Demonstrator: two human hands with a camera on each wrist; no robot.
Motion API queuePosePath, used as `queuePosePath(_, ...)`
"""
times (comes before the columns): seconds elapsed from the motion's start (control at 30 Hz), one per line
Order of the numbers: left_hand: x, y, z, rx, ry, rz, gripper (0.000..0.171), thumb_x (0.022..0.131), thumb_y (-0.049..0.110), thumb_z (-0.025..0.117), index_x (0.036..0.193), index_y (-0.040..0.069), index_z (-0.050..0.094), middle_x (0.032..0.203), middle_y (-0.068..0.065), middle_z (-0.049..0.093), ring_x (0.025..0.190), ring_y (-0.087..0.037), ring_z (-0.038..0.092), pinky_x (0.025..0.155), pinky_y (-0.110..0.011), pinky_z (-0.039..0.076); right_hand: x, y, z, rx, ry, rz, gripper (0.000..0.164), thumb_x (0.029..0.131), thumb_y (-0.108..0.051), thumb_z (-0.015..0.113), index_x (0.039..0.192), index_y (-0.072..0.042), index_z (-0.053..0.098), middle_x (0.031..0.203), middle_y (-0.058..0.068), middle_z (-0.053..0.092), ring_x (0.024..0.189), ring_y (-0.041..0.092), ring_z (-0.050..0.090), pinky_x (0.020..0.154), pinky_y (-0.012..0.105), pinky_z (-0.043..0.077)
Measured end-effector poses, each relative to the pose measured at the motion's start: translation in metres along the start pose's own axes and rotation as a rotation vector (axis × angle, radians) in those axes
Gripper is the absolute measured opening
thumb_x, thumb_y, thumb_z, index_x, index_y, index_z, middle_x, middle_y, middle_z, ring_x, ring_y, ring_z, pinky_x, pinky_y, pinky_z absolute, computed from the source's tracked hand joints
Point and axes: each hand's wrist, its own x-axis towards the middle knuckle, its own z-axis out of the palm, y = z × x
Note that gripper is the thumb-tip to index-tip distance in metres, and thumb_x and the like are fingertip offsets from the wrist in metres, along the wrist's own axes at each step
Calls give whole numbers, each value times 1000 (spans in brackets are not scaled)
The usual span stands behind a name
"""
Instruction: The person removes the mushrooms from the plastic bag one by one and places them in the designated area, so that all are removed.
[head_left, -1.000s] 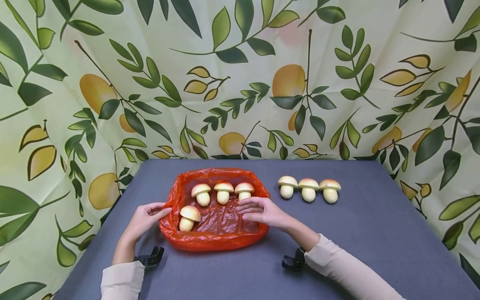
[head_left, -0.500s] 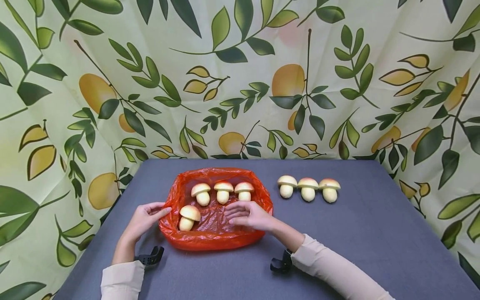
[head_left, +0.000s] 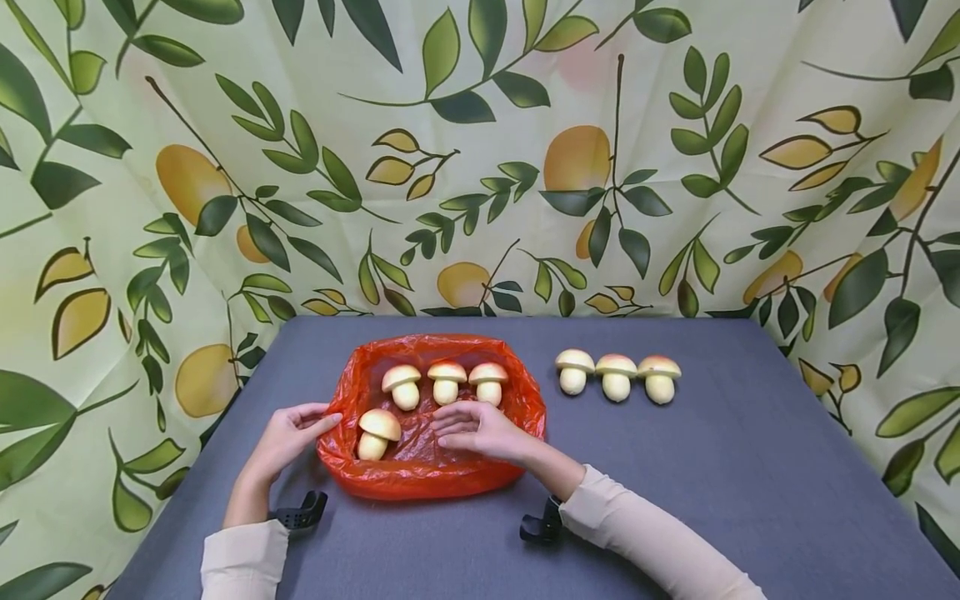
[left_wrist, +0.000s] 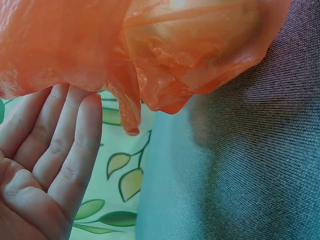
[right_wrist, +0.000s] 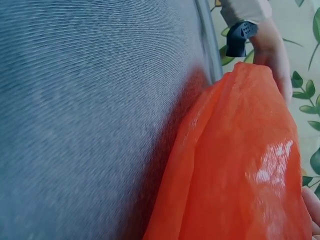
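Observation:
In the head view, an open red plastic bag lies on the table with its rim spread wide. Inside it, three mushrooms stand in a back row, among them the left one and the middle one, and another mushroom lies at the front left. My left hand pinches the bag's left rim; its fingertips are partly hidden by plastic in the left wrist view. My right hand hovers over the bag's right half with fingers loosely extended and holds nothing.
Three more mushrooms stand in a row on the grey table, right of the bag. A leaf-patterned cloth hangs behind and beside the table. Both wrists wear black camera mounts.
My right hand has moved left over the bag, away from its right rim, which shows again. My left hand and the mushrooms have stayed in place.

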Motion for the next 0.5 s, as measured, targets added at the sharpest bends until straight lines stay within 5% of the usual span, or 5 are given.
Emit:
queuePosePath(0.27, 0, 3, 0, -13, -7, -4, 41, 92, 20, 64, 120, -10, 61, 84, 19, 72, 68, 2, 65, 69, -17, 54, 14, 1, 11, 38, 12, 49, 44, 90, -6, 63, 129, 12, 51, 126, 34, 58, 118, 42, 60, 93, 25, 53)
queuePosePath(0.5, -1, 2, 0, -10, -5, 5, 39, 92, 19, 65, 119, -9, 62, 85, 14, 73, 67, 2, 64, 68, -17, 54, 27, 2, 23, 34, 39, 75, 44, 90, -6, 64, 128, 12, 53, 124, 32, 61, 117, 39, 62, 93, 26, 53)
